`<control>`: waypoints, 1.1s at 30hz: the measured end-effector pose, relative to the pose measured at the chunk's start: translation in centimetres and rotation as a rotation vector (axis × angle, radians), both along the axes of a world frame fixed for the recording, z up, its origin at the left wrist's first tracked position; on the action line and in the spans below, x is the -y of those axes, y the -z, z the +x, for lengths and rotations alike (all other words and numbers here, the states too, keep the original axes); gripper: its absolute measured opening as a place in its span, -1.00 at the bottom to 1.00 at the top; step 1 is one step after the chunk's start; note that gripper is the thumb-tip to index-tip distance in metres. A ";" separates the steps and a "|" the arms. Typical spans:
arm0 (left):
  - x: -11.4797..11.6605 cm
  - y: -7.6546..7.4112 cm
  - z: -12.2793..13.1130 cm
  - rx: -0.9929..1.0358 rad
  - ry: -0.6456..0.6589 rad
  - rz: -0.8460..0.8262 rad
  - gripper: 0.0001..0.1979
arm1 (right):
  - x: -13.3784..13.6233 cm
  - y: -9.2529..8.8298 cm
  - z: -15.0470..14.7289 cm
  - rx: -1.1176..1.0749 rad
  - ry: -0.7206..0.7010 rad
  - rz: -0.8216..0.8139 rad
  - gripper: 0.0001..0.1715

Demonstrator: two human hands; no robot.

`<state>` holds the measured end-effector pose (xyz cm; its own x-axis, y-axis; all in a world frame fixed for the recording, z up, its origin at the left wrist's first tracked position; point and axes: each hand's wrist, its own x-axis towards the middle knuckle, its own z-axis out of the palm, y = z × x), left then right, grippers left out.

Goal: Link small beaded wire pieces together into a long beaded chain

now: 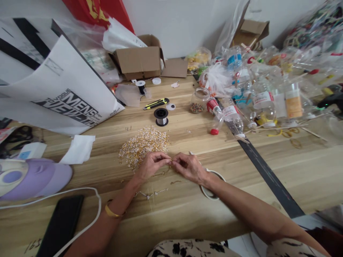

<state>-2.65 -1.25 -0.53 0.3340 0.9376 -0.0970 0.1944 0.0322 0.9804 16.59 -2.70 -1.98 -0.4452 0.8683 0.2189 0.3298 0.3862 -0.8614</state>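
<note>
Patterned cloth with dark blotches (pixel 184 248) fills the bottom edge, closest to the camera. At the lower left, a black phone (pixel 63 223) lies on the wooden counter (pixel 134 225), a white cable (pixel 98 207) curving beside it. A gold-coloured bangle (pixel 110 212) circles the left wrist.

Between the forearms lies a chain with pale charms (pixel 149 196), and a little farther off a short gold-coloured chain (pixel 176 182). Beyond these the two hands meet: the left hand (pixel 154 164) and right hand (pixel 189 166) have their fingertips pinched together on a tiny gold-coloured piece (pixel 170 163), too small to make out clearly. Part of a white ring-shaped object (pixel 220 197) shows beneath the right wrist. A purple-and-cream device (pixel 45 178) sits at far left.

Just past the left hand spreads a loose heap of gold and silver-coloured chains (pixel 146 141). Farther back stand a spool of silvery wire (pixel 161 117), a yellow-and-black cutter (pixel 156 104) lying behind it, and a clear jar of beads (pixel 197 107) to the right, near crowded plastic bottles (pixel 264 101). A large white bag (pixel 61 82) leans at left; an open cardboard box (pixel 139 60) rests near the wall (pixel 182 25).
</note>
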 end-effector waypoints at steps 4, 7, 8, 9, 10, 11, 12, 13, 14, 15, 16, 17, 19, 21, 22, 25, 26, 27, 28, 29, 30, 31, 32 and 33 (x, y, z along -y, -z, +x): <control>0.0 -0.1 0.0 -0.008 0.003 0.002 -0.88 | 0.0 0.0 0.0 0.000 0.003 -0.024 -0.77; 0.0 -0.1 0.0 -0.007 -0.001 -0.007 -0.89 | 0.0 0.0 0.0 0.001 0.006 -0.026 -0.76; 0.0 -0.1 0.0 -0.002 -0.004 -0.009 -0.90 | 0.0 -0.1 0.0 0.002 0.006 -0.025 -0.77; 0.0 0.0 0.0 0.002 -0.004 -0.010 -0.90 | 0.0 -0.1 0.0 0.003 0.005 -0.025 -0.77; 0.0 0.0 0.0 0.006 -0.004 -0.010 -0.90 | 0.0 -0.2 0.0 0.004 0.004 -0.025 -0.77; 0.0 0.0 0.0 0.008 -0.002 -0.009 -0.90 | 0.0 -0.2 0.0 0.006 0.001 -0.028 -0.78; 0.0 0.0 0.0 0.007 0.000 -0.006 -0.91 | 0.0 -0.2 0.0 0.008 0.000 -0.030 -0.78; 0.0 0.0 0.0 0.003 0.003 -0.004 -0.91 | 0.0 -0.2 0.0 0.008 -0.001 -0.032 -0.79; 0.0 0.0 0.0 -0.001 0.004 -0.001 -0.91 | 0.0 -0.2 0.1 0.008 0.000 -0.032 -0.79; 0.1 0.0 0.0 -0.003 0.006 0.000 -0.91 | 0.0 -0.1 0.1 0.008 0.000 -0.032 -0.79; 0.1 0.0 0.0 -0.004 0.007 0.000 -0.91 | 0.0 -0.1 0.1 0.006 0.000 -0.030 -0.79; 0.1 -0.1 0.0 -0.005 0.008 -0.002 -0.91 | 0.0 -0.1 0.1 0.005 -0.001 -0.029 -0.78; 0.1 -0.1 0.0 -0.007 0.007 -0.003 -0.90 | 0.0 -0.1 0.1 0.003 -0.004 -0.024 -0.78; 0.1 -0.1 0.0 -0.008 0.011 -0.001 -0.90 | 0.0 -0.1 0.0 0.004 -0.002 -0.020 -0.78; 0.1 0.0 0.0 -0.006 0.014 0.002 -0.90 | 0.0 -0.2 0.0 0.005 0.000 -0.019 -0.79; 0.1 0.1 0.0 0.000 0.016 0.013 -0.89 | 0.0 -0.3 0.0 0.009 0.002 -0.018 -0.79; 0.1 0.1 0.0 0.000 0.015 0.018 -0.89 | 0.0 -0.3 0.0 0.011 0.001 -0.017 -0.79; 0.1 0.1 0.0 -0.001 0.014 0.021 -0.88 | 0.0 -0.3 0.0 0.012 0.001 -0.016 -0.78; 0.1 0.1 0.0 -0.002 0.016 0.021 -0.88 | 0.0 -0.2 0.0 0.013 0.000 -0.015 -0.78; 0.1 0.1 0.0 -0.002 0.018 0.019 -0.88 | 0.0 -0.2 0.0 0.014 -0.001 -0.016 -0.78; 0.1 0.1 0.0 -0.002 0.020 0.018 -0.88 | 0.0 -0.2 0.1 0.013 -0.001 -0.016 -0.78; 0.1 0.1 0.0 -0.004 0.022 0.016 -0.88 | 0.0 -0.1 0.1 0.010 -0.001 -0.017 -0.78; 0.1 0.1 0.0 -0.006 0.022 0.015 -0.89 | 0.0 -0.1 0.1 0.008 -0.001 -0.018 -0.78; 0.1 0.0 0.0 -0.008 0.020 0.016 -0.89 | 0.0 -0.1 0.1 0.008 -0.002 -0.020 -0.78</control>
